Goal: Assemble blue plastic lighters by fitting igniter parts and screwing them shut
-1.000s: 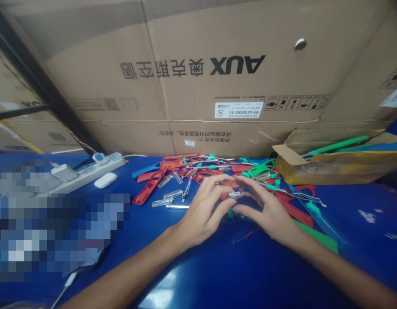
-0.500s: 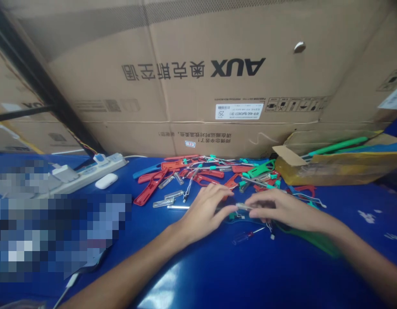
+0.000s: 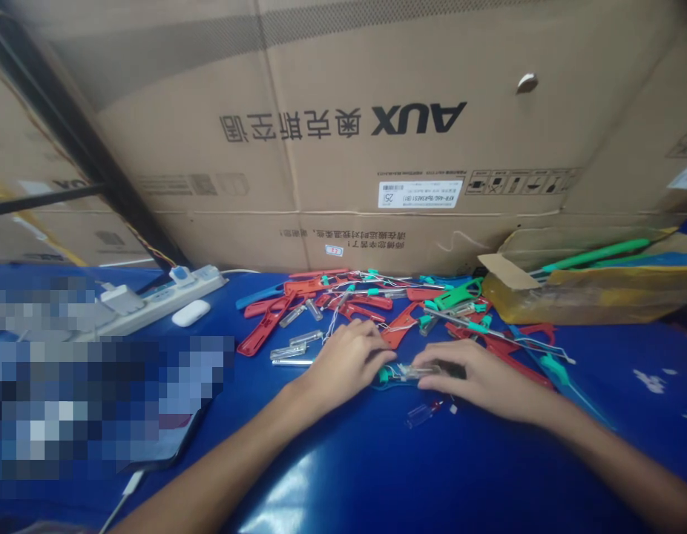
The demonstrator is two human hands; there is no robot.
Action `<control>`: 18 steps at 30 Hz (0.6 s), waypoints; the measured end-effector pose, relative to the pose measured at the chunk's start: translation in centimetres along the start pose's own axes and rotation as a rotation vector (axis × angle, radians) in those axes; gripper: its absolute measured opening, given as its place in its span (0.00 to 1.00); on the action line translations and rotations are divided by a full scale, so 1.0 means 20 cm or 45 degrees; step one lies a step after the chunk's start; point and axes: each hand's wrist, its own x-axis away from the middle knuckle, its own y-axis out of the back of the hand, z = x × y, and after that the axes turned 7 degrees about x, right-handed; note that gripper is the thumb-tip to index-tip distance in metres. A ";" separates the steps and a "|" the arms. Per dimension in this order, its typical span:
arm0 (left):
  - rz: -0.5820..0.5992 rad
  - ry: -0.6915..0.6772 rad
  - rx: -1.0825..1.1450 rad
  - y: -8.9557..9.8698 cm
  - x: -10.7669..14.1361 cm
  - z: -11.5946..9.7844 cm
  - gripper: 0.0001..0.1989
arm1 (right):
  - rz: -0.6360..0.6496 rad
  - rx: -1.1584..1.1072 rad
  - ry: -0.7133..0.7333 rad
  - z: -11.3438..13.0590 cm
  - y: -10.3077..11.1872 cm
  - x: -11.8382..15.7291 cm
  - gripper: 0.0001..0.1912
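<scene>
On the blue table, my right hand (image 3: pixel 466 372) pinches a small clear plastic part (image 3: pixel 420 371) between thumb and fingers. My left hand (image 3: pixel 354 361) is closed at the left end of the same assembly, beside a small green piece (image 3: pixel 383 374); what its fingertips grip is hidden. Just below the hands lies a small screwdriver (image 3: pixel 423 414) with a clear handle. A silver rod (image 3: pixel 291 363) sticks out to the left of my left hand. Behind them is a pile of red handle pieces (image 3: pixel 265 326), with a green one (image 3: pixel 458 295), wires and clear parts among them.
Upside-down, a large cardboard box (image 3: pixel 321 170) stands behind the table. At right is an open taped box (image 3: pixel 593 295) with green and blue pieces. A power strip (image 3: pixel 154 304), a white case (image 3: pixel 191 313) and a blurred device lie left.
The green piece blurred under my right forearm is gone from there. The clear part now sits lower and further from my left hand, whose fingers have curled in. The view has shifted slightly.
</scene>
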 end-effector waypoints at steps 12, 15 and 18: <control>-0.006 0.159 0.100 -0.01 0.00 0.02 0.06 | -0.188 0.382 0.244 -0.01 -0.05 0.02 0.22; 0.042 0.258 0.188 0.00 -0.01 0.02 0.06 | -0.240 0.516 0.291 -0.02 -0.06 0.03 0.23; 0.071 0.293 0.230 0.00 -0.01 0.01 0.06 | -0.257 0.571 0.326 -0.02 -0.05 0.03 0.23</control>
